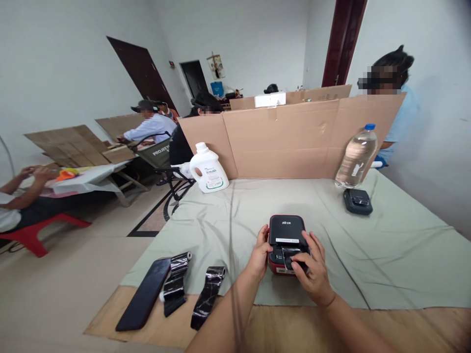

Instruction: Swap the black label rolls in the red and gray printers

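Head view: left hand [258, 255] braces the red-and-black label printer [286, 238] on the table [386, 245]; right hand [312, 267] pinches its black tape. Better to keep the brace firm, feeding tape straight.

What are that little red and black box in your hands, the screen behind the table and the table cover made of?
The box looks like hard plastic: smooth matte black lid, red base. The screen is plain brown cardboard, with visible folds and creases. The cover seems to be thin grey-green cloth, since it wrinkles in long soft lines.
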A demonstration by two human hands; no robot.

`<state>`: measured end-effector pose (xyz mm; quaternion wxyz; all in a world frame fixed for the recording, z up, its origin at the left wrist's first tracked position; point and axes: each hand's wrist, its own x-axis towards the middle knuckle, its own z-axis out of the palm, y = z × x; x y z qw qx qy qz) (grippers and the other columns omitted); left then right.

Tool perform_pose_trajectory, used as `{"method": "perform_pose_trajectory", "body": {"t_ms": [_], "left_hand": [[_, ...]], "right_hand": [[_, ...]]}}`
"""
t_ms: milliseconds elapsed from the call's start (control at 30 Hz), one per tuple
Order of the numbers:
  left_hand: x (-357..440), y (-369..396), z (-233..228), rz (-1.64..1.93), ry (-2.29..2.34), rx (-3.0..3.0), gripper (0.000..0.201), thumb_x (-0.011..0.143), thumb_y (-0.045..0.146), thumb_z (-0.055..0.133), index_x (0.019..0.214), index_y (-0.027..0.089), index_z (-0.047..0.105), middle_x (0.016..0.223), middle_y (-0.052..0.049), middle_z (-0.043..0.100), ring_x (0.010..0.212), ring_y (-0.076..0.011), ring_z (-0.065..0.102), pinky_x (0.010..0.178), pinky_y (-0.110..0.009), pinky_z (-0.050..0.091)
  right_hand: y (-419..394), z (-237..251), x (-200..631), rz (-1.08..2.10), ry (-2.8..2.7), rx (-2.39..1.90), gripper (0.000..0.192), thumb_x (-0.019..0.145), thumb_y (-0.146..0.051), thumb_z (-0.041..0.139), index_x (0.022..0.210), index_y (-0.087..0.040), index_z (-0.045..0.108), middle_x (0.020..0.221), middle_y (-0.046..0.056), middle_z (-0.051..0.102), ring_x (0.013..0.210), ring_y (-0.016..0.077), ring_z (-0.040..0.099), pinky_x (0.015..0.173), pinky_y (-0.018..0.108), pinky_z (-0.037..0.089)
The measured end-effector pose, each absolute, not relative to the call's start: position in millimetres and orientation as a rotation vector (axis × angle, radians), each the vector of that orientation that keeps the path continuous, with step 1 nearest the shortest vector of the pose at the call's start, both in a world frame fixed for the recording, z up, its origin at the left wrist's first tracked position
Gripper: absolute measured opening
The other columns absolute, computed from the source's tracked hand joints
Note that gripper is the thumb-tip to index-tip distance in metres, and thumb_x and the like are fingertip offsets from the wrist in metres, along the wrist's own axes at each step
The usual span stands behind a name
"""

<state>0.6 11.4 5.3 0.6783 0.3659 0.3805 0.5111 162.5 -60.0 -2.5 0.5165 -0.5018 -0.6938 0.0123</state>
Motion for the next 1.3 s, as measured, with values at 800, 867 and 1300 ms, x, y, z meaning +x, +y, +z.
{"method": "perform_pose_trajectory", "body": {"t_ms": [800,867,1300], "left_hand": [[22,36,73,0.61,1.326,2.204,0.031,0.081,0.018,0.051,0.108,0.022,0.065,0.111,-0.008,0.067,0.108,-0.0238,0.057,0.098,-0.039,0.04],[37,44,81,0.103,1.362,2.477,0.032,0.081,0.022,0.055,0.112,0.022,0.065,0.112,-0.009,0.068,0.113,-0.0268,0.055,0.101,-0.043,0.036],[37,53,67,0.314,1.223,2.399,0.04,0.067,0.025,0.069,0.107,0.021,0.068,0.113,-0.007,0.067,0.107,-0.0248,0.059,0.101,-0.042,0.037]], "right_hand": [[-17,-47,195,0.639,-1.162,-1.519,0.041,0.084,-0.054,0.045,0.094,-0.018,0.061,0.09,0.008,0.07,0.082,0.0228,0.062,0.077,0.035,0.048],[-16,-49,196,0.631,-1.168,-1.521,0.04,0.083,-0.053,0.045,0.093,-0.018,0.061,0.09,0.008,0.07,0.082,0.0229,0.062,0.076,0.035,0.048],[-14,-51,200,0.601,-1.182,-1.515,0.038,0.08,-0.053,0.048,0.09,-0.019,0.063,0.085,0.007,0.07,0.078,0.0222,0.062,0.074,0.036,0.049]]}}
